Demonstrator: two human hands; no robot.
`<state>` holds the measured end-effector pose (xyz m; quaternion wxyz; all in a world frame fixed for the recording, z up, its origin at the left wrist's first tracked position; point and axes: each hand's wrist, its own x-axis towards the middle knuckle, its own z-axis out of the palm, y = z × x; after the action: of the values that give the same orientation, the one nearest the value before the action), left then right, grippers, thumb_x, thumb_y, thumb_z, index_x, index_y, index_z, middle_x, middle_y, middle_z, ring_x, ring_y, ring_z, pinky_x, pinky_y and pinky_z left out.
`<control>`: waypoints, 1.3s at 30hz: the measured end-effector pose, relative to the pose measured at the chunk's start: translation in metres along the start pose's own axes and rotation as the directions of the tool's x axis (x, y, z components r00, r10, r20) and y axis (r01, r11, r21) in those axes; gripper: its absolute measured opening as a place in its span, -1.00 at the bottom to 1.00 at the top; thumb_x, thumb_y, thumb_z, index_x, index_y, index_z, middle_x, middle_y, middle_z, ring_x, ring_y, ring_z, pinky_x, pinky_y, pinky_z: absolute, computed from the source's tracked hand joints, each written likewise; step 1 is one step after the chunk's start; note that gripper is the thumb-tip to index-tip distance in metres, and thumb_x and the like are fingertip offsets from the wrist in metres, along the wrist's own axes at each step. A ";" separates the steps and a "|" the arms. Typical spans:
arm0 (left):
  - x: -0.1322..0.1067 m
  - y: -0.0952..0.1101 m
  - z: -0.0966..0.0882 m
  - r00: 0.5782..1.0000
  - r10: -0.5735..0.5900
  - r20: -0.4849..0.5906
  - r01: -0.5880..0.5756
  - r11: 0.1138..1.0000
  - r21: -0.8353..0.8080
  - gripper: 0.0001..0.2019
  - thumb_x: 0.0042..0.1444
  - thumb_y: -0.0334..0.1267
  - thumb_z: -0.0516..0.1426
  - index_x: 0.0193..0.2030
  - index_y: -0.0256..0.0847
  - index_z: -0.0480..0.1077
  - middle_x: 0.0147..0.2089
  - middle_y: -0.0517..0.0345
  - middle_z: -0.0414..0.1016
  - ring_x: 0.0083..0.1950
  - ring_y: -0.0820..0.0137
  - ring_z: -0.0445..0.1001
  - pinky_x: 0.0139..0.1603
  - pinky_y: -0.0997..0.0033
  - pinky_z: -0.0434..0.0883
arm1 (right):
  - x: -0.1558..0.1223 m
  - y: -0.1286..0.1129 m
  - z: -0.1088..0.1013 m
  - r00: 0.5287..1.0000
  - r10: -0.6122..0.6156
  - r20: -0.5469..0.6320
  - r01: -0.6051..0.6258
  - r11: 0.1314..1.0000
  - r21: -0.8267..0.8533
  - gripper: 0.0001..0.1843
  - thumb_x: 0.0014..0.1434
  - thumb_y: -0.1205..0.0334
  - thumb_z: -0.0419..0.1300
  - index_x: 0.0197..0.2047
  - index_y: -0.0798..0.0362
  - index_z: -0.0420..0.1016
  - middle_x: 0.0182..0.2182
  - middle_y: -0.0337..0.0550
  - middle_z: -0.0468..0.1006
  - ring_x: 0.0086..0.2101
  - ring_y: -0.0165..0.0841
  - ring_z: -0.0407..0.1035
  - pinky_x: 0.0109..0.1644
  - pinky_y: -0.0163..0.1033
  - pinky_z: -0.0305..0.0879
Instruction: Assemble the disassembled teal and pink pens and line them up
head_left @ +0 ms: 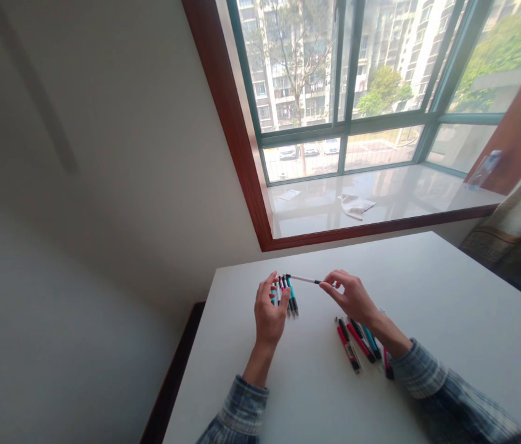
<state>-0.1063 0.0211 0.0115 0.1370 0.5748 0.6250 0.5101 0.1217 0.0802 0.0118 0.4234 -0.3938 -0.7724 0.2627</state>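
Note:
My left hand (269,311) is closed round a bundle of several pens (288,295), teal, pink and black, held above the white table (449,296). My right hand (350,295) pinches the end of a thin white pen (303,279) that lies level, its black tip reaching the top of the bundle. More pens (355,342), red, teal and black, lie loose on the table under my right wrist.
The table's far edge meets a white wall and a wood-framed window sill (380,209). A crumpled cloth (355,205) and a paper scrap (288,194) lie on the sill. A patterned curtain (519,222) hangs at the right.

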 end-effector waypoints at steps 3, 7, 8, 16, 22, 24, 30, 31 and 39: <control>0.000 0.001 0.001 0.999 -0.002 0.044 0.003 1.000 -0.026 -0.63 0.29 -0.13 0.18 0.21 -0.07 0.44 0.09 0.02 0.51 -0.01 0.26 0.51 -0.03 0.28 0.49 | 0.000 -0.001 -0.001 1.000 0.004 0.015 -0.004 1.000 0.008 -0.65 0.37 -0.08 0.15 -0.32 -0.03 0.53 -0.35 -0.12 0.57 -0.31 -0.25 0.42 -0.24 -0.16 0.37; -0.001 0.004 0.002 0.997 -0.020 0.068 0.026 0.995 -0.092 -0.64 0.27 -0.17 0.19 0.19 -0.08 0.47 0.01 0.05 0.55 -0.07 0.30 0.52 -0.09 0.33 0.49 | -0.001 -0.003 0.002 0.999 0.007 0.041 -0.008 1.000 0.022 -0.62 0.38 -0.08 0.14 -0.33 -0.01 0.53 -0.36 -0.13 0.57 -0.35 -0.28 0.41 -0.25 -0.18 0.36; -0.001 0.005 0.002 0.997 -0.033 0.067 0.041 0.992 -0.115 -0.64 0.26 -0.18 0.20 0.18 -0.08 0.48 -0.01 0.06 0.56 -0.08 0.31 0.52 -0.10 0.33 0.49 | -0.001 -0.003 0.003 0.999 0.005 0.044 -0.006 1.000 0.028 -0.62 0.38 -0.08 0.13 -0.34 0.00 0.53 -0.37 -0.13 0.57 -0.35 -0.29 0.41 -0.25 -0.19 0.35; 0.002 0.007 0.001 0.992 -0.118 0.041 0.125 0.908 -0.399 -0.72 0.20 -0.16 0.26 0.03 -0.12 0.45 0.04 0.03 0.55 -0.09 0.31 0.57 -0.06 0.29 0.52 | -0.004 -0.004 0.007 0.993 -0.015 0.118 0.017 1.000 -0.013 -0.58 0.39 -0.06 0.13 -0.36 0.04 0.57 -0.44 -0.20 0.54 -0.44 -0.38 0.32 -0.29 -0.28 0.24; 0.002 0.007 0.005 0.980 -0.185 0.078 0.198 0.824 -0.530 -0.72 0.19 -0.10 0.29 -0.07 -0.18 0.42 -0.19 0.08 0.58 -0.25 0.32 0.61 -0.10 0.25 0.55 | -0.009 -0.017 0.016 0.941 -0.009 0.338 0.004 1.000 0.016 -0.51 0.40 -0.05 0.10 -0.38 0.07 0.65 -0.56 -0.24 0.54 -0.53 -0.44 0.30 -0.37 -0.33 0.16; 0.004 0.005 0.004 0.971 -0.226 0.078 0.230 0.794 -0.563 -0.66 0.16 -0.10 0.31 0.01 -0.17 0.42 -0.10 0.06 0.57 -0.18 0.32 0.61 -0.06 0.25 0.55 | -0.009 -0.018 0.018 0.954 0.030 0.297 -0.042 0.999 0.032 -0.50 0.41 -0.07 0.08 -0.36 0.06 0.67 -0.57 -0.24 0.54 -0.54 -0.44 0.31 -0.39 -0.34 0.16; 0.008 0.000 0.003 0.935 -0.332 0.126 0.327 0.666 -0.671 -0.55 0.09 -0.09 0.36 0.07 -0.17 0.42 -0.03 0.05 0.53 -0.16 0.36 0.59 -0.01 0.27 0.53 | -0.007 -0.012 0.014 0.973 0.164 0.159 -0.177 0.982 0.065 -0.44 0.39 -0.13 0.06 -0.37 0.05 0.71 -0.61 -0.24 0.49 -0.60 -0.45 0.25 -0.47 -0.34 0.10; 0.008 0.000 0.003 0.931 -0.335 0.141 0.337 0.650 -0.681 -0.55 0.08 -0.10 0.37 0.06 -0.17 0.42 -0.05 0.06 0.54 -0.18 0.37 0.59 0.00 0.27 0.53 | -0.007 -0.012 0.014 0.973 0.161 0.168 -0.175 0.982 0.071 -0.44 0.39 -0.13 0.06 -0.37 0.05 0.70 -0.61 -0.24 0.49 -0.60 -0.45 0.25 -0.46 -0.34 0.10; 0.007 0.001 0.000 0.902 -0.379 0.209 0.400 0.548 -0.734 -0.63 0.06 -0.13 0.38 -0.06 -0.16 0.41 -0.16 0.14 0.57 -0.21 0.41 0.59 -0.12 0.39 0.54 | -0.011 -0.015 0.017 0.952 0.099 0.290 -0.127 0.989 0.079 -0.47 0.40 -0.09 0.07 -0.40 0.05 0.67 -0.65 -0.31 0.38 -0.60 -0.47 0.17 -0.46 -0.34 0.05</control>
<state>-0.1079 0.0269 0.0149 0.4833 0.3163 0.4607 0.6739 0.1047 0.0618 0.0095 0.3103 -0.3746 -0.7880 0.3775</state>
